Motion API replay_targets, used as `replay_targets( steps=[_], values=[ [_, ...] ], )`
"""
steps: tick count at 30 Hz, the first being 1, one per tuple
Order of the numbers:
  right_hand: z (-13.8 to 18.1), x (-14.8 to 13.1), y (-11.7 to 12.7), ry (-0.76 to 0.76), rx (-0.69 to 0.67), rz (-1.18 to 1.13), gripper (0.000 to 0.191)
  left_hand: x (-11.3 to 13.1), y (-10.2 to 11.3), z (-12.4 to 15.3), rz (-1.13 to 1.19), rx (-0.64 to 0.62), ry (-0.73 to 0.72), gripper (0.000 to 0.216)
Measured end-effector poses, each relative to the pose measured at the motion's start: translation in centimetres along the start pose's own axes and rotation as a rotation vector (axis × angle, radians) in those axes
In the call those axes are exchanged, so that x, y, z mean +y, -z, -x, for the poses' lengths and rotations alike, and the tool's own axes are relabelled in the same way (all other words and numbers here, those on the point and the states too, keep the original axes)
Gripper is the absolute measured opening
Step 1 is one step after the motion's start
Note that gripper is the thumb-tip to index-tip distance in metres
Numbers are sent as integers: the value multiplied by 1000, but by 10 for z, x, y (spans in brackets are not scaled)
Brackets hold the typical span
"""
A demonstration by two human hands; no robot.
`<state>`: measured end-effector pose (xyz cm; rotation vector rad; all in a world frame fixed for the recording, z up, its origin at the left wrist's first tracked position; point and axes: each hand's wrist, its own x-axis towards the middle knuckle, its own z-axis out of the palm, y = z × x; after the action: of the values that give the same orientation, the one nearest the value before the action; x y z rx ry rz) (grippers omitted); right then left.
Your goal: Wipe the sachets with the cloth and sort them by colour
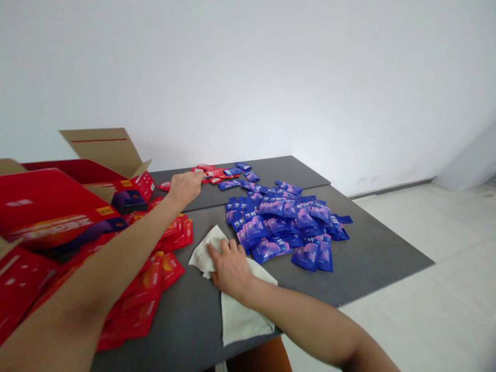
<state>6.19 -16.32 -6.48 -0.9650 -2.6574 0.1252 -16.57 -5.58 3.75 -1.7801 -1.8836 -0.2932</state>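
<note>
My left hand [186, 187] reaches across to the far part of the table, fingers pinched at the edge of a red packet [215, 173] in a small mixed pile; the fingertips are partly hidden. My right hand [231, 268] rests on a cream cloth [248, 320], which is bunched under its curled fingers near the front edge. Just right of the cloth lies a large heap of blue-purple packets [277, 219]. Several blue packets [236, 172] also lie on and beside the far red ones.
Open red cardboard boxes [50, 206] stand on the left, one with its brown flap [103, 147] raised. Many red packets [134, 305] spread below my left forearm. The dark grey table [372, 243] meets a white wall at the back. An orange-brown seat [259, 356] shows under the front edge.
</note>
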Motion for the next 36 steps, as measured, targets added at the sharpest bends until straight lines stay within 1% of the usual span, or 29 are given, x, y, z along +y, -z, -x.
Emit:
replay_targets(
  steps=[2, 4, 6, 7, 9, 11, 12, 13, 14, 15, 16, 17, 19, 20, 21, 22, 23, 24, 26, 28, 30, 32, 34, 36],
  values=[
    [-1, 1, 3, -36, 11, -25, 66, 10, 25, 23, 82, 115, 30, 42],
    [-1, 5, 9, -66, 38, -106, 56, 22, 49, 49, 160, 249, 70, 40],
    [0, 12, 17, -92, 142, -227, 47, 36, 68, 79, 226, 366, 92, 39],
    [1, 17, 22, -101, 230, -295, 45, 43, 76, 95, 256, 409, 93, 38],
    [2, 26, 30, -134, 453, -430, 44, 57, 85, 127, 316, 460, 82, 34],
    [1, 35, 35, -185, 665, -553, 39, 72, 87, 159, 366, 487, 67, 31],
    [1, 38, 37, -212, 742, -603, 35, 78, 86, 175, 381, 498, 69, 29],
    [1, 40, 39, -229, 787, -645, 33, 85, 84, 191, 394, 503, 69, 28],
    [2, 41, 40, -229, 796, -674, 31, 91, 81, 206, 396, 504, 76, 27],
    [4, 40, 41, -207, 772, -687, 31, 96, 78, 222, 405, 468, 79, 27],
    [8, 37, 42, -156, 720, -679, 33, 101, 75, 237, 429, 416, 65, 28],
    [13, 34, 42, -74, 641, -650, 36, 105, 72, 251, 459, 354, 28, 30],
    [26, 24, 39, 160, 424, -537, 48, 111, 68, 275, 506, 156, -41, 30],
    [34, 18, 37, 291, 295, -468, 54, 113, 68, 284, 503, 82, -40, 26],
    [41, 12, 34, 412, 169, -402, 58, 116, 68, 291, 484, 31, -24, 25],
    [47, 7, 31, 511, 58, -344, 59, 118, 70, 296, 457, 5, 3, 27],
    [51, 2, 27, 577, -28, -298, 57, 121, 73, 299, 430, -7, 36, 31],
    [52, -2, 24, 609, -81, -263, 54, 124, 75, 301, 406, -19, 76, 35],
    [47, -6, 18, 578, -115, -202, 47, 131, 80, 300, 385, -63, 184, 37],
    [34, -8, 13, 482, -114, -132, 43, 140, 81, 299, 384, -110, 276, 39],
    [18, -6, 10, 395, -117, -53, 42, 150, 78, 301, 375, -96, 309, 40],
    [5, -3, 9, 348, -127, 9, 43, 160, 72, 306, 345, -47, 301, 41],
    [0, 1, 9, 354, -129, 46, 43, 167, 68, 312, 304, -3, 308, 41],
    [6, 4, 11, 425, -125, 60, 38, 170, 67, 315, 289, 18, 302, 41]
  ],
)
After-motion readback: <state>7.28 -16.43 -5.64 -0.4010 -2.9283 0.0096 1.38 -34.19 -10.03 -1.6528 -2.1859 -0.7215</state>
